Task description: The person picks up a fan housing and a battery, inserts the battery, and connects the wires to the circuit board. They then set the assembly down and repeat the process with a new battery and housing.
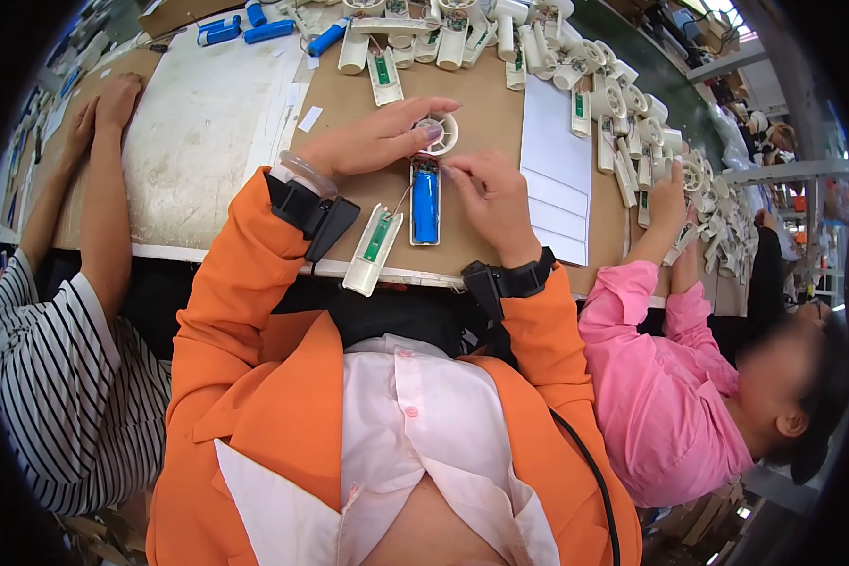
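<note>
A white handheld fan housing (449,137) lies on the brown board with its round head away from me. My left hand (373,140) grips that head, thumb and fingers over its rim. A blue cylindrical battery (425,209) sits lengthwise in the open handle. My right hand (489,193) is closed, thumb and forefinger pinched beside the battery's far end; what they hold is too small to make out. Left of the handle lies a loose white cover (362,272) with a green circuit board (378,238). Thin wires run from it towards the battery's far end.
Several white fan housings (453,42) are heaped at the back and along the right. More blue batteries (269,32) lie at the back left. White sheets (557,179) lie to my right. Co-workers' arms (107,179) rest on the table at left and reach in at right.
</note>
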Action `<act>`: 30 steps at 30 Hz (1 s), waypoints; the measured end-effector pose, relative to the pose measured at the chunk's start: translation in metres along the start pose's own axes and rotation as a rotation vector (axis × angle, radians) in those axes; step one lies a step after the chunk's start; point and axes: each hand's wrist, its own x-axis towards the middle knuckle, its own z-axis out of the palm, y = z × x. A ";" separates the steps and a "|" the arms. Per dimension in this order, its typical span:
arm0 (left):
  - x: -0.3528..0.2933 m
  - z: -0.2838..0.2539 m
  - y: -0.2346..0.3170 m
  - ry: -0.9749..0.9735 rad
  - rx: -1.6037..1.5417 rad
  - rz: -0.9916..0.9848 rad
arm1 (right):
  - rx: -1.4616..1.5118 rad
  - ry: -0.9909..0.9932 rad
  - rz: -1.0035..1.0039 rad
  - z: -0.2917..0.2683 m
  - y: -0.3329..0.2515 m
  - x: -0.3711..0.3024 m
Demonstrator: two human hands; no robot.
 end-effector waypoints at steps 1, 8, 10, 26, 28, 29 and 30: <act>0.000 0.000 0.001 0.008 -0.022 -0.013 | 0.032 -0.010 0.042 -0.001 0.000 0.000; 0.002 0.000 0.003 0.000 -0.017 -0.038 | -0.038 -0.026 -0.061 -0.001 0.003 0.003; 0.002 0.001 0.004 -0.002 -0.015 -0.049 | -0.042 -0.039 -0.066 -0.002 0.002 0.003; 0.002 0.001 0.000 0.022 0.112 0.027 | -0.050 -0.086 -0.078 -0.004 -0.003 0.005; 0.002 0.001 0.002 0.013 0.084 0.004 | -0.075 -0.069 -0.102 -0.002 -0.002 0.005; 0.002 0.001 0.002 0.009 0.070 -0.009 | -0.086 -0.061 -0.115 0.000 -0.001 0.005; 0.002 0.001 0.002 0.008 0.071 -0.009 | -0.085 -0.060 -0.114 0.000 -0.001 0.005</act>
